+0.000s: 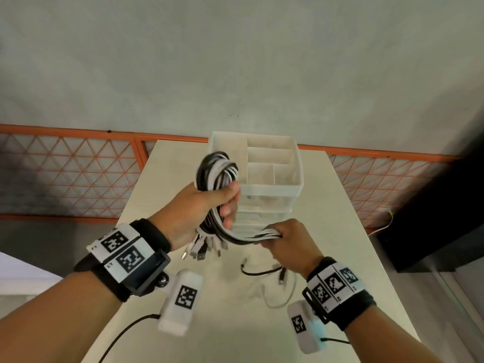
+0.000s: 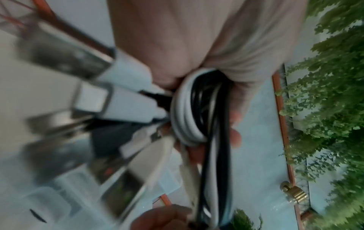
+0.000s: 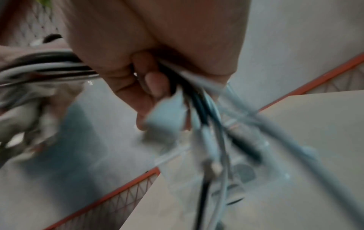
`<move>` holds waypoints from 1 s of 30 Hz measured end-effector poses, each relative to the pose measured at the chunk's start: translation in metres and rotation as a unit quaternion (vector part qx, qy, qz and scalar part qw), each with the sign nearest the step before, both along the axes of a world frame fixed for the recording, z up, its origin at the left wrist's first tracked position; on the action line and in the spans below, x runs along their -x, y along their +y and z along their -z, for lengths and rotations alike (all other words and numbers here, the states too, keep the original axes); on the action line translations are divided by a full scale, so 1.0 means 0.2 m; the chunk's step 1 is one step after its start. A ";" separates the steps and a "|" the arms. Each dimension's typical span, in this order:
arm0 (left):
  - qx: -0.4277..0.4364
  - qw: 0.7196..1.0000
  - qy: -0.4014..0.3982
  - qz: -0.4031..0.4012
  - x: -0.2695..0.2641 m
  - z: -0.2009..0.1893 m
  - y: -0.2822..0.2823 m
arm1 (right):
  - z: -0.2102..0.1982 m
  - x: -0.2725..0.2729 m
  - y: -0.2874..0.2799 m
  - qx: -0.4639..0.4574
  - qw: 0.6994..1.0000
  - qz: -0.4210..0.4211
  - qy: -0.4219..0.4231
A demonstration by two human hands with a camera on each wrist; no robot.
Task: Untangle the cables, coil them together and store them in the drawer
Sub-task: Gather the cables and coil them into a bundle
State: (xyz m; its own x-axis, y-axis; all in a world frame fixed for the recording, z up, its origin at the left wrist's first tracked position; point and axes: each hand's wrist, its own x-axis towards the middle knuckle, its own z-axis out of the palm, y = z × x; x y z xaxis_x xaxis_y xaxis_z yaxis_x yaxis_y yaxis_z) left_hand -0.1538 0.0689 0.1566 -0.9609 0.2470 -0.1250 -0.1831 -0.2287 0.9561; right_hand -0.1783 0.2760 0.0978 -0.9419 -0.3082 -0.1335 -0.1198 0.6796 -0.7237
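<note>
A bundle of black and white cables [image 1: 218,171] is looped into a coil above the table. My left hand [image 1: 207,205] grips the coil at its middle, and several USB plugs [image 1: 201,248] hang below that hand. My right hand [image 1: 285,238] grips the free run of the same cables [image 1: 251,235] just to the right. Their loose ends [image 1: 262,272] trail down onto the table. In the left wrist view the coil [image 2: 189,109] sits in the curled fingers, blurred plugs [image 2: 110,99] beside it. In the right wrist view cable strands [image 3: 199,99] pass through the closed hand.
A white plastic drawer unit [image 1: 296,184] with an open compartmented top stands at the back of the white table [image 1: 353,231], right behind the hands. An orange lattice railing [image 1: 78,174] runs behind the table. A dark object [image 1: 445,218] stands at the right.
</note>
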 end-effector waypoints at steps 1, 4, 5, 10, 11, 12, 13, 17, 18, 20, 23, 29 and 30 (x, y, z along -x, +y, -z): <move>0.034 0.999 -0.007 0.035 -0.01 0.00 0.00 | -0.01 0.01 0.02 -0.001 1.000 0.016 0.001; 0.178 0.979 -0.003 0.102 -0.05 0.03 0.05 | -0.06 0.05 0.02 -0.027 0.998 0.044 0.027; 0.226 0.968 -0.001 0.106 -0.05 0.04 0.08 | -0.07 0.05 0.01 -0.035 0.997 0.053 0.040; 0.331 0.940 -0.035 0.070 -0.06 0.11 0.19 | -0.15 0.02 -0.05 -0.081 0.993 0.074 0.043; 0.335 0.940 -0.044 0.052 -0.06 0.12 0.20 | -0.16 0.02 -0.05 -0.083 0.992 0.082 0.040; 0.335 0.940 -0.052 0.031 -0.05 0.13 0.21 | -0.17 0.02 -0.05 -0.083 0.992 0.091 0.040; 0.330 0.942 -0.058 0.008 -0.05 0.14 0.22 | -0.17 0.01 -0.06 -0.081 0.991 0.100 0.039; 0.312 0.948 -0.034 -0.043 -0.04 0.15 0.23 | -0.18 0.01 -0.06 -0.044 0.990 0.124 0.051; 0.302 0.952 -0.022 -0.039 -0.04 0.15 0.23 | -0.19 0.01 -0.06 -0.038 0.990 0.123 0.057; 0.267 0.963 0.002 -0.020 -0.05 0.15 0.24 | -0.20 0.00 -0.08 -0.034 0.991 0.113 0.057; 0.238 0.971 0.016 -0.010 -0.06 0.15 0.24 | -0.23 -0.01 -0.09 -0.023 0.994 0.082 0.071; 0.036 0.981 -0.087 -0.168 0.00 0.14 0.16 | -0.25 0.06 0.02 0.094 0.993 0.054 0.046; 0.018 0.980 -0.100 -0.174 0.00 0.13 0.15 | -0.24 0.06 0.03 0.118 0.991 0.051 0.039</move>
State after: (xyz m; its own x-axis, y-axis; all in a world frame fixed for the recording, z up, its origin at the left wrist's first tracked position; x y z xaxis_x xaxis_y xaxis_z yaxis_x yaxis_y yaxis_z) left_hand -0.1546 0.0992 0.1301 -0.9414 -0.0983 -0.3227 -0.2853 -0.2782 0.9172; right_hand -0.1906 0.2827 0.1454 -0.9744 -0.2249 0.0057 -0.1213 0.5036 -0.8554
